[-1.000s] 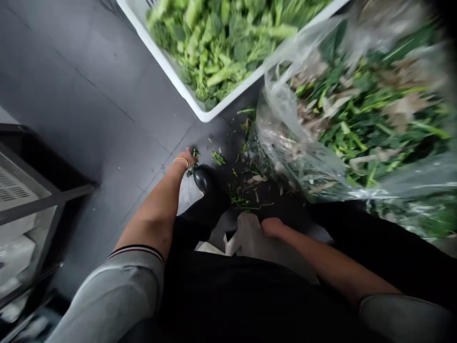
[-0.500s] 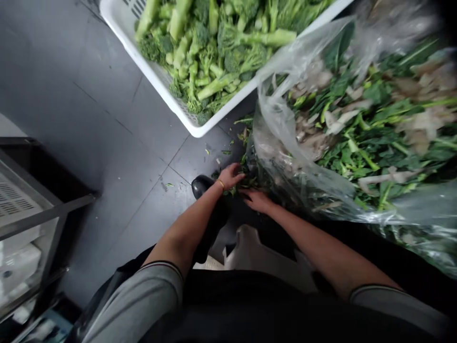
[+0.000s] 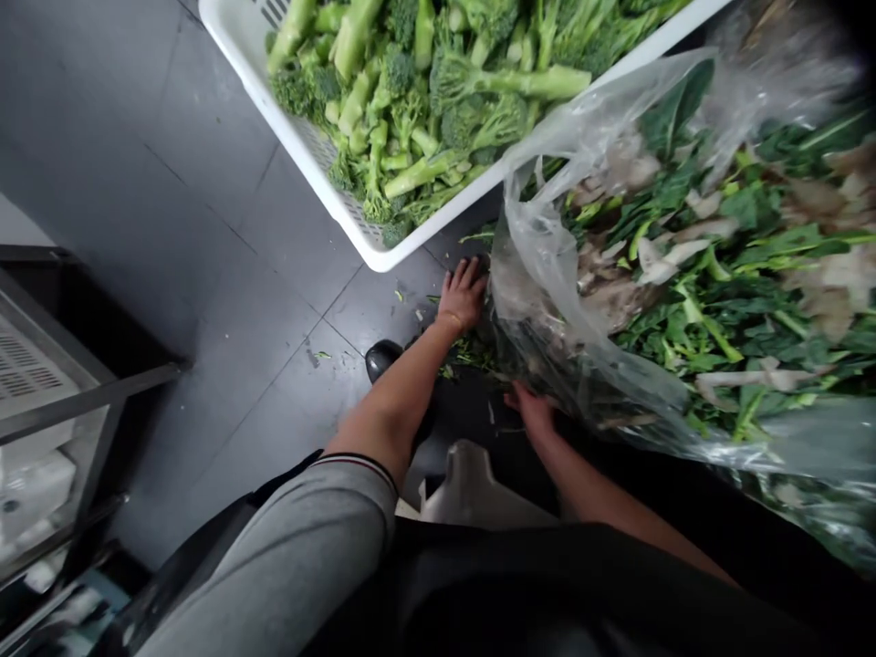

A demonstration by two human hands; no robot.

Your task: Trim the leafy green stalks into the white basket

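Observation:
Palm down with its fingers spread, my left hand (image 3: 464, 294) reaches to the floor between the crate corner and the plastic bag, over scattered green scraps. Lower and to the right, my right hand (image 3: 534, 411) is beside the bag's lower edge, its fingers partly bent and blurred; whether it holds anything is hidden. Leafy trimmings (image 3: 477, 351) lie on the floor between the two hands. The clear plastic bag (image 3: 547, 233) is full of green leaves and pale peelings (image 3: 674, 251).
A white crate (image 3: 383, 258) full of broccoli (image 3: 424, 169) stands at the top. A black shoe (image 3: 381, 359) is left of my left forearm. A metal rack (image 3: 88, 401) is at the left edge. A grey plastic object (image 3: 472, 484) sits between the legs.
My left hand has moved up and slightly right, away from my right hand, and its fingers have spread. My right hand has shifted right and down. The view has shifted slightly.

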